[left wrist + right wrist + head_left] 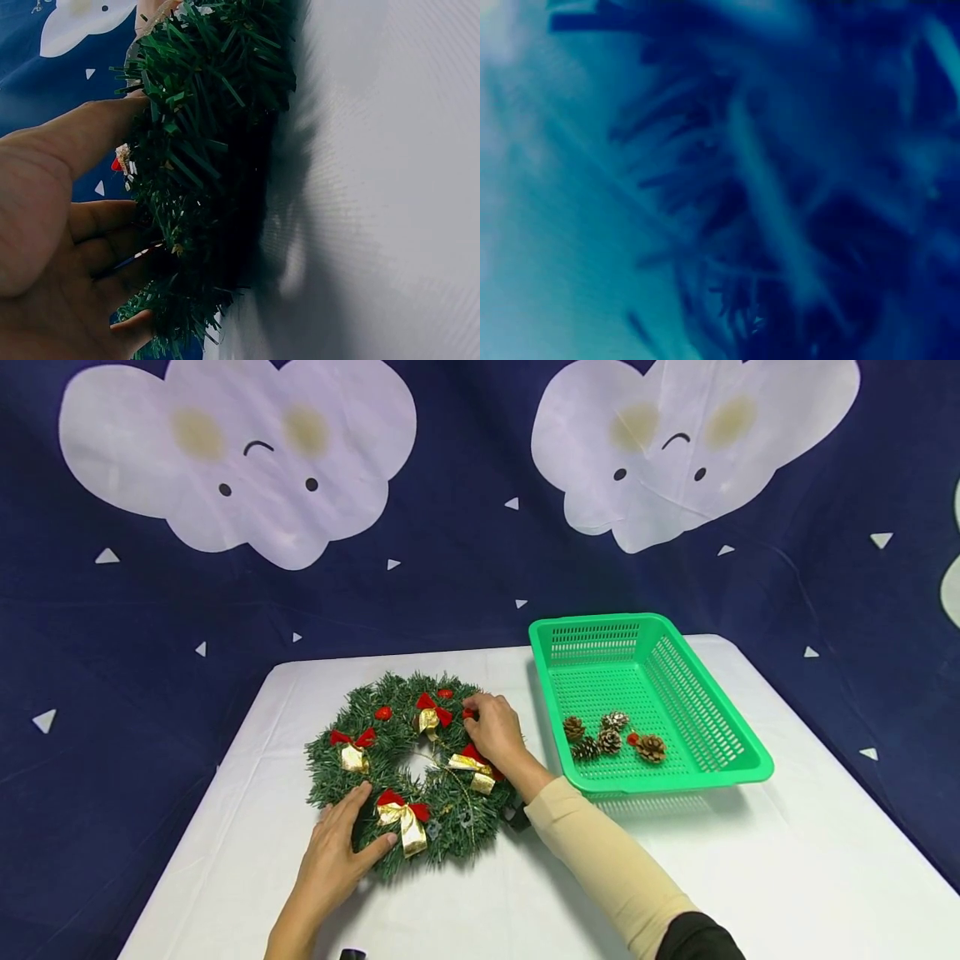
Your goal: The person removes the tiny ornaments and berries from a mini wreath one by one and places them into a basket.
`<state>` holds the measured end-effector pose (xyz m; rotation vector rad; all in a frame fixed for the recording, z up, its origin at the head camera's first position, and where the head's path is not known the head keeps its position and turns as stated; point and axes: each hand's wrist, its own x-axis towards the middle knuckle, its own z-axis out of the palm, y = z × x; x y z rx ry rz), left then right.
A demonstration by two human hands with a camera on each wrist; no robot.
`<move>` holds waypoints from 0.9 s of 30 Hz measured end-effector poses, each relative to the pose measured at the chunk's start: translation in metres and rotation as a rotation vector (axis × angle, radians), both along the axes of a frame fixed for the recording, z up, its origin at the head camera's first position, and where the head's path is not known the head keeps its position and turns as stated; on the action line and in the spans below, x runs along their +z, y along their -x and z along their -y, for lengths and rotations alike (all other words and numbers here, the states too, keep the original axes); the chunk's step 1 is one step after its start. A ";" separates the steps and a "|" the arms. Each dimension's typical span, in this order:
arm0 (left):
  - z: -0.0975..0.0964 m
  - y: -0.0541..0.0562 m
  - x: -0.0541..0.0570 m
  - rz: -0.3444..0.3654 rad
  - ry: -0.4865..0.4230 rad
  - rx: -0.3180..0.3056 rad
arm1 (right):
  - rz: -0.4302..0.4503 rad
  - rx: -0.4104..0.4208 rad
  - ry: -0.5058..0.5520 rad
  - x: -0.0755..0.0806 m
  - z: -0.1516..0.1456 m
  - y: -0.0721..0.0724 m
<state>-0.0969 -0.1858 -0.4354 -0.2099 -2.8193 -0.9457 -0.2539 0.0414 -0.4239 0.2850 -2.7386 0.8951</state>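
Observation:
A green Christmas wreath point(457, 827) lies flat on the white table, trimmed with several red bows with gold ribbon and small red ornaments. My left hand point(337, 847) rests on the wreath's near left edge, fingers and thumb spread to either side of the rim; the left wrist view has this hand point(45, 225) against the needles. At the wreath's upper right, my right hand point(497, 727) pinches a small red ornament point(468, 714), partly covered by the fingers. In the right wrist view only blurred, blue-tinted wreath needles point(697, 150) show.
A green plastic basket point(720, 710) stands right of the wreath, holding several pinecones point(609, 742) and a small red piece point(633, 739). A dark object point(352, 954) shows at the table's near edge. Behind the table hangs a dark blue cloth point(465, 527) with clouds.

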 end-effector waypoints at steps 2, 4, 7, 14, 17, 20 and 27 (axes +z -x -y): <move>0.000 0.000 -0.001 -0.004 0.002 0.000 | -0.004 0.000 0.008 0.000 0.000 0.000; 0.001 0.000 -0.002 -0.011 0.006 0.000 | -0.011 0.000 0.012 0.000 0.000 0.000; 0.001 0.000 -0.003 -0.019 0.007 0.000 | -0.029 0.001 0.019 0.000 0.001 0.000; 0.000 0.000 -0.002 -0.013 0.004 0.001 | -0.033 0.001 0.072 0.001 0.001 -0.003; 0.000 -0.001 -0.002 -0.006 0.002 0.001 | -0.032 0.004 0.120 0.002 0.000 -0.005; 0.000 -0.001 -0.003 -0.004 0.003 0.001 | -0.043 0.005 0.155 0.004 -0.001 -0.007; 0.000 -0.001 -0.003 -0.002 0.005 0.004 | -0.027 0.009 0.231 0.015 -0.002 -0.011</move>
